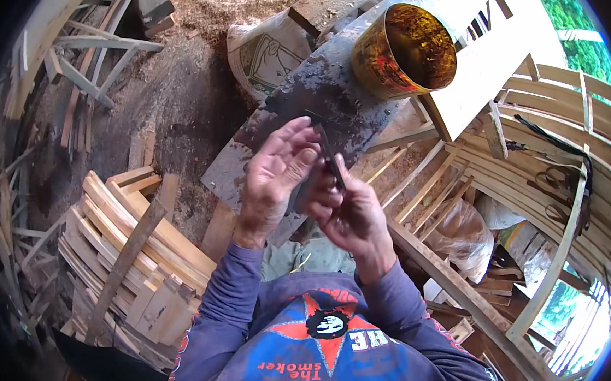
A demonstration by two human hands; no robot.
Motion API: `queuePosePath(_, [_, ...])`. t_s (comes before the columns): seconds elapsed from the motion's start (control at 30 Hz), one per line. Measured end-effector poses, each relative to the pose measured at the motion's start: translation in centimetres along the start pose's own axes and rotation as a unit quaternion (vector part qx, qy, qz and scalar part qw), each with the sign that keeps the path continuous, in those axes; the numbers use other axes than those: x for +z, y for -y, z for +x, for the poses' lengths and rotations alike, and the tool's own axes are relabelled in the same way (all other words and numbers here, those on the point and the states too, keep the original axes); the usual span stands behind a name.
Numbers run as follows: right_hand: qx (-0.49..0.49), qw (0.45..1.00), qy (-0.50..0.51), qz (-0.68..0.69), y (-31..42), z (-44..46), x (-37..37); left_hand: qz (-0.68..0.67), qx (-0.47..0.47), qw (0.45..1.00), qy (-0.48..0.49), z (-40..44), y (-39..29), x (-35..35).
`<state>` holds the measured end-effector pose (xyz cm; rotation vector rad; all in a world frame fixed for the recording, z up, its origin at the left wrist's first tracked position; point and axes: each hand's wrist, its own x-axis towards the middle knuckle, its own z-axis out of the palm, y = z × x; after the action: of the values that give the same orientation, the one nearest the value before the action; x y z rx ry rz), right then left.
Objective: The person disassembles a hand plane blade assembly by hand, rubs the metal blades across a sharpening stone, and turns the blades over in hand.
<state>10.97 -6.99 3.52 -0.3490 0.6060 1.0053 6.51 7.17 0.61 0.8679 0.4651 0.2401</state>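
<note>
My right hand [353,212] grips the lower end of a thin, dark, flat blade-like piece [329,150], its thumb and fingers closed around it. The piece is tilted nearly edge-on, so its exact kind is unclear. Beside its upper part is my left hand [276,170], palm toward the piece, fingers half bent and apart. The left fingertips are close to the edge; whether they touch cannot be made out. Beneath both hands lies a board [236,156] stained with dark, wet-looking grime. A round, rusty yellow-brown tin [374,62] stands on it farther off, holding dark liquid.
A printed pale sack or bucket [268,55] stands beyond the board. Stacked wooden pieces [149,237] lie at left. Long wooden slats and a frame [461,286] fill the right, with a clear plastic bag [461,240] among them. Sawdust [201,21] covers the ground.
</note>
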Motion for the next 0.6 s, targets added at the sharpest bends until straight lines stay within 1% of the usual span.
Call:
queuePosePath(0.03, [0.032,0.997,0.043,0.06,-0.5,-0.6,-0.5,-0.018,-0.022,0.999,0.038,-0.1,-0.2,0.2])
queuePosePath(0.07, [0.041,0.991,0.075,0.1,-0.9,-1.2,-0.4,-0.035,-0.044,0.995,0.076,-0.2,-0.5,0.3])
queuePosePath(0.17, [0.036,0.986,0.113,0.114,-1.4,-2.3,-0.6,-0.017,-0.058,0.997,0.047,-1.7,-2.6,1.7])
queuePosePath(0.23, [0.062,0.986,0.135,0.079,-1.7,-2.8,-0.6,-0.003,-0.078,0.997,0.011,-2.6,-4.1,3.0])
queuePosePath(0.33, [0.066,0.985,0.149,0.063,-1.9,-3.8,0.0,0.006,-0.063,0.998,0.018,-3.3,-4.5,3.5])
queuePosePath(0.37, [0.07,0.979,0.164,0.101,-1.9,-4.0,0.0,0.009,-0.063,0.998,0.012,-3.4,-4.6,3.9])
queuePosePath(0.4, [0.066,0.978,0.167,0.106,-1.8,-4.2,0.0,0.015,-0.065,0.998,0.017,-3.5,-4.7,4.0])
queuePosePath(0.5, [0.055,0.981,0.164,0.092,-1.7,-4.8,0.1,-0.008,-0.078,0.997,0.018,-3.6,-4.6,4.1])
queuePosePath(0.57, [0.035,0.99,0.127,0.054,-1.6,-5.3,0.8,-0.009,-0.079,0.997,0.025,-3.5,-4.2,4.0])
queuePosePath(0.6, [0.033,0.989,0.13,0.055,-1.5,-5.3,0.8,-0.014,-0.077,0.997,0.028,-3.4,-4.1,4.0])
